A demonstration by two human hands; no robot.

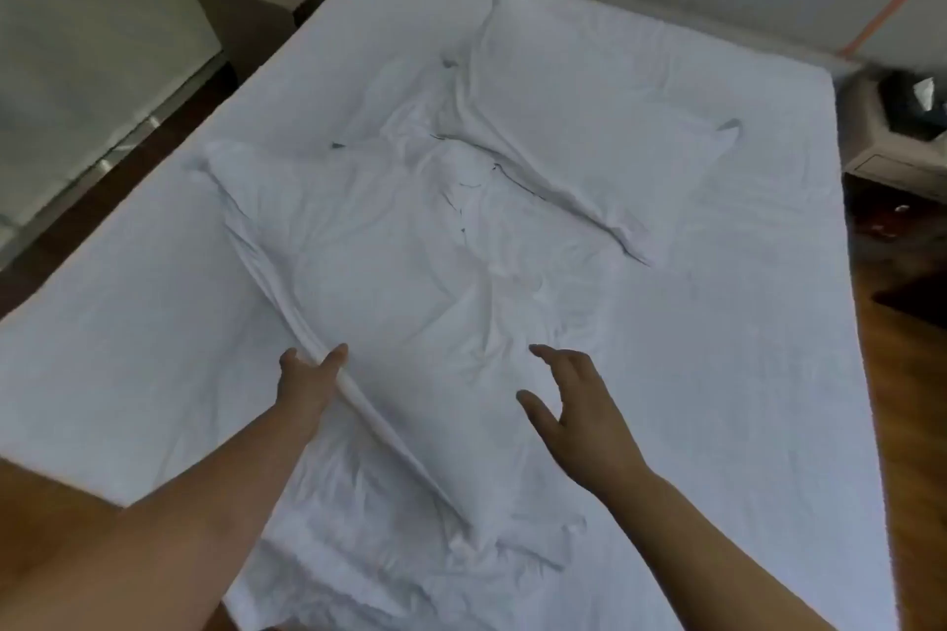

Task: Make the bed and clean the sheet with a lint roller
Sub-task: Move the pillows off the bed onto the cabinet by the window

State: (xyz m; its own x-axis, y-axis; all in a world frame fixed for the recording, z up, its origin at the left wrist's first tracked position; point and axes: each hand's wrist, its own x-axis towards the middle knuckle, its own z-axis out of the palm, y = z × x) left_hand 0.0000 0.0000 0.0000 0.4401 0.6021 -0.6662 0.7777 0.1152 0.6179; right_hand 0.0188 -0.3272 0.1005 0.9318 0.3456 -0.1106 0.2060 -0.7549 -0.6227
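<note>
Pillows lie loose mid-bed on the white sheet [717, 374]: your left hand [307, 384] pinches the near pillow [399, 302] by its long edge seam, likely to lift it. Its long axis runs diagonally from beside you toward the far left. Your right hand [579, 405] hovers above it, fingers [543, 354] spread wide, holding nothing.

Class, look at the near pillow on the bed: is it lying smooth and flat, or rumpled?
Rumpled. The near pillow shows many creases, and the left hand pinches its edge into a raised ridge.

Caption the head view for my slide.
Left hand pinches the near pillow's edge; open right hand hovers above it on the white bed.
</note>
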